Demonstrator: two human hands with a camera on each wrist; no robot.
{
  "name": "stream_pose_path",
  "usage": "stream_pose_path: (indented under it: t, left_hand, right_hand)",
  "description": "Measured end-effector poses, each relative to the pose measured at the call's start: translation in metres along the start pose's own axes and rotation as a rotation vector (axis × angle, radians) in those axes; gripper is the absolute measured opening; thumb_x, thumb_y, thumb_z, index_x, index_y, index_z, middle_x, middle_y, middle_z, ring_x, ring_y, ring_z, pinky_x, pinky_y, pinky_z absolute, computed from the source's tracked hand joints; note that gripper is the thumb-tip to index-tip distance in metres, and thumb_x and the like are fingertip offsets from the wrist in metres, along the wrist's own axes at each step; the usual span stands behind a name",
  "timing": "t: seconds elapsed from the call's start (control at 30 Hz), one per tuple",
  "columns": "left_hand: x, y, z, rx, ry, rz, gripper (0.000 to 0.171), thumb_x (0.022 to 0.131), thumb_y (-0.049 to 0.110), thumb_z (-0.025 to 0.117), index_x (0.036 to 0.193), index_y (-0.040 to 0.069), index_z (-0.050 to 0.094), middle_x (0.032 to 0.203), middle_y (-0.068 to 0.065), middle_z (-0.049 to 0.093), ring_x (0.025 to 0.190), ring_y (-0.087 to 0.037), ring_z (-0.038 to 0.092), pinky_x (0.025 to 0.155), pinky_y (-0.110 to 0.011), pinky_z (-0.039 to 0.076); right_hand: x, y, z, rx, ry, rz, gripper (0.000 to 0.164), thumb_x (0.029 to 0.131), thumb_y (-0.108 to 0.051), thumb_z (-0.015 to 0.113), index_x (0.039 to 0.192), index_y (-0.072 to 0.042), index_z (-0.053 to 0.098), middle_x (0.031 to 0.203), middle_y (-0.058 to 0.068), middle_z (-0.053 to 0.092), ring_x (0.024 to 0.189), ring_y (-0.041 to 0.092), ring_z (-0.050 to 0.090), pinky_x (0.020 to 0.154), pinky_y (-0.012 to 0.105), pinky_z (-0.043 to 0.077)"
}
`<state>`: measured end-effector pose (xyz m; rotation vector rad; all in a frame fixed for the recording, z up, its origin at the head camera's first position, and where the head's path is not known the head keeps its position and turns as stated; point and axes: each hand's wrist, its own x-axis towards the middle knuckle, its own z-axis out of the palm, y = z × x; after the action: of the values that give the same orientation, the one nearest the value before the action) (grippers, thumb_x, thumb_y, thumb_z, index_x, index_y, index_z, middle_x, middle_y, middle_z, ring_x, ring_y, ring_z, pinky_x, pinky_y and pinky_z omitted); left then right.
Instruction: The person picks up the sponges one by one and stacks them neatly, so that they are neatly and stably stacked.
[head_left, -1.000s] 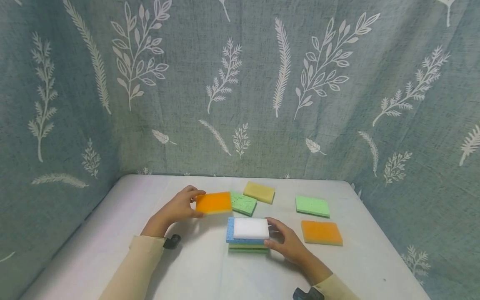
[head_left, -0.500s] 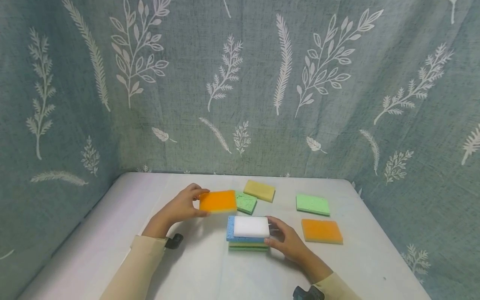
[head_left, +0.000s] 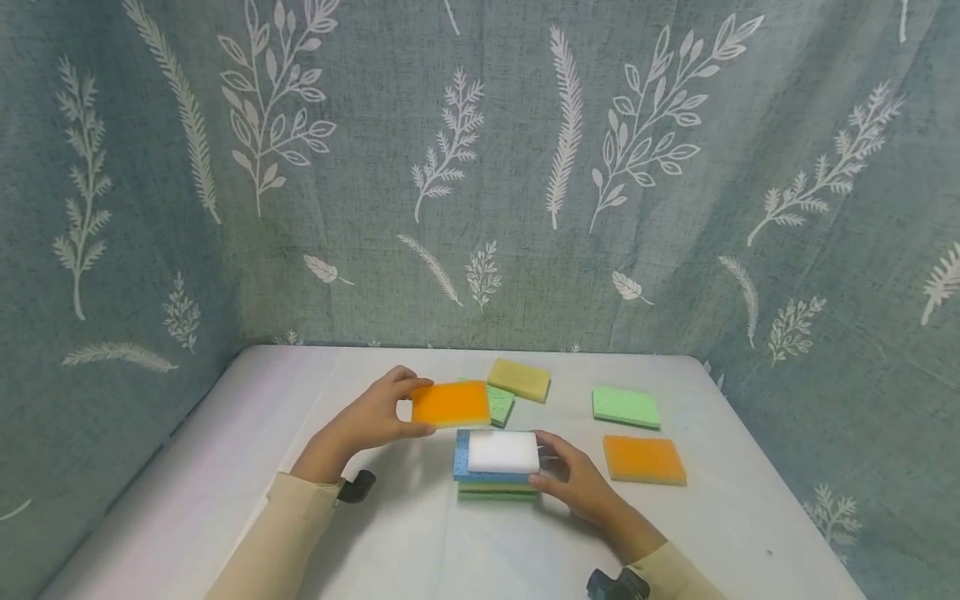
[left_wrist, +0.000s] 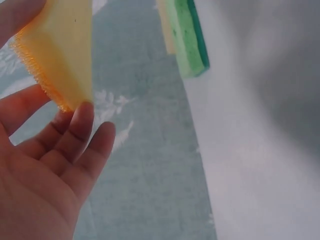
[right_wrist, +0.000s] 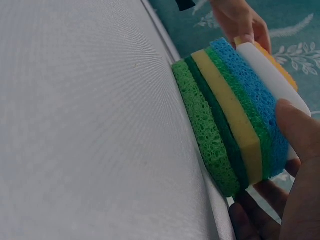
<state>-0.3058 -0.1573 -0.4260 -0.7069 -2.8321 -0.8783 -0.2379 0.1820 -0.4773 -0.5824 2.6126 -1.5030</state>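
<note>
My left hand [head_left: 378, 417] pinches an orange-topped sponge [head_left: 452, 405] by its left end, thumb at the near edge and fingers at the far edge. It is held above the table; its yellow foam side [left_wrist: 65, 45] shows in the left wrist view. A stack of sponges stands at the middle: a white sponge [head_left: 504, 452] on top, a blue sponge [head_left: 462, 460] under it, then yellow and green layers [right_wrist: 207, 135]. Gripping the stack's right side is my right hand [head_left: 576, 482], its thumb near the white and blue edges. Its other fingers are partly hidden behind the stack.
Behind the held sponge lie a green sponge [head_left: 501, 406], partly covered in this view, and a yellow sponge [head_left: 519, 380]. Farther right on the white table [head_left: 397, 533] are another green sponge [head_left: 626, 407] and an orange sponge [head_left: 645, 459]. A patterned curtain [head_left: 510, 283] surrounds the table.
My left hand has carried the orange sponge rightward toward the stack, covering more of the green sponge behind it. My right hand has stayed at the stack.
</note>
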Motion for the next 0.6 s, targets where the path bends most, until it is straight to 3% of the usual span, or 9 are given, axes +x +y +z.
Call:
stream_pose_path:
  t: [0.27,0.6]
  left_hand:
    - [0.000,0.013,0.011,0.001,-0.026,0.005,0.070,0.073,0.053,0.081,0.130,0.019,0.062,0.117,0.006,0.048,0.106,-0.021,0.054,0.097,-0.043,0.047]
    - [0.000,0.025,0.016,0.049,-0.043,0.037,0.069,0.073,0.054,0.080,0.131,0.021,0.062,0.121,0.005,0.049,0.104,-0.018,0.053,0.096,-0.039,0.047]
  right_hand:
    - [0.010,0.041,0.007,0.021,0.014,0.008,0.068,0.085,-0.033,0.075,0.145,-0.022,0.044,0.138,0.003,0.052,0.122,0.023,0.053,0.106,0.048,0.037]
    - [0.012,0.045,0.005,0.013,0.006,-0.013,0.069,0.085,-0.039,0.074,0.145,-0.023,0.044,0.139,0.003,0.052,0.122,0.023,0.052,0.106,0.049,0.037]
